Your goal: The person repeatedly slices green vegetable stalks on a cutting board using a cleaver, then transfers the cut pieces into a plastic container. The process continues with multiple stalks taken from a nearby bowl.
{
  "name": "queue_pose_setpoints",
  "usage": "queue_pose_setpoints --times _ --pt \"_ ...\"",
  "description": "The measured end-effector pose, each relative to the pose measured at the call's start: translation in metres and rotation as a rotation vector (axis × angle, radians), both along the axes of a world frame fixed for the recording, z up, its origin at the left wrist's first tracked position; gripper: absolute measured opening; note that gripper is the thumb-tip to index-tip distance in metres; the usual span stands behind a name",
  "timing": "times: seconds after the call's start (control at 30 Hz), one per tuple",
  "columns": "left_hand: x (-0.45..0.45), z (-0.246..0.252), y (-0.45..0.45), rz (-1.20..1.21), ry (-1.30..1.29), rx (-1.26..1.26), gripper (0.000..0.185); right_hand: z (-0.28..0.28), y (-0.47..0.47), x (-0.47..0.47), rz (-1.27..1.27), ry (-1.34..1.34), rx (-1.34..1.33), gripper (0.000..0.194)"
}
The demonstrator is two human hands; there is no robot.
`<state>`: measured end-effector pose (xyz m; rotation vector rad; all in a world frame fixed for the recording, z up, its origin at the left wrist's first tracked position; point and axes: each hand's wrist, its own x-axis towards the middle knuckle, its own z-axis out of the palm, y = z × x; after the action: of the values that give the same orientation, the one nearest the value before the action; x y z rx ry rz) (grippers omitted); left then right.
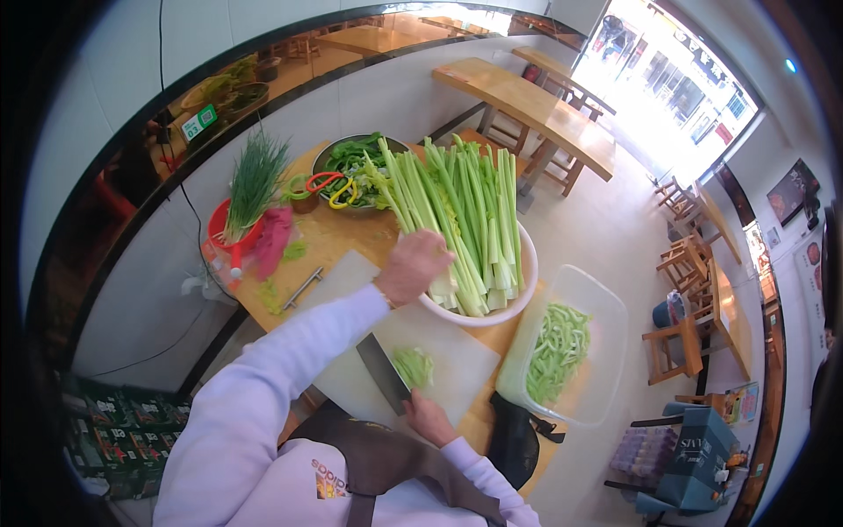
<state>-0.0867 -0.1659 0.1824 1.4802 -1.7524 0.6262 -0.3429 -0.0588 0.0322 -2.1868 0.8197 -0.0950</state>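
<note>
My right hand grips the handle of a Chinese cleaver, whose blade lies across the white cutting board. Beside the blade is a small pile of cut celery. My left hand is over the near left rim of a white bowl, curled against long celery stalks. Its fingertips are hidden, so whether it grasps a stalk is unclear. To the right stands a clear plastic tub with sliced celery inside.
Behind the board are a metal bowl of leafy greens, scissors with red and yellow handles, and a peeler. A red container of chives, a pink cloth and a black pouch share the wooden table.
</note>
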Motion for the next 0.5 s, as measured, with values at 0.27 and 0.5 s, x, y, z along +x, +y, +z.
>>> queue_pose_setpoints --times 0.27,0.5 --pt "0.098 0.034 0.180 0.060 1.414 -0.539 0.017 -0.004 -0.004 -0.006 -0.007 0.004 0.023 0.024" --pt "0.151 -0.158 0.358 0.235 2.200 -0.779 0.041 0.008 -0.009 -0.005 0.013 0.050 0.224 0.025"
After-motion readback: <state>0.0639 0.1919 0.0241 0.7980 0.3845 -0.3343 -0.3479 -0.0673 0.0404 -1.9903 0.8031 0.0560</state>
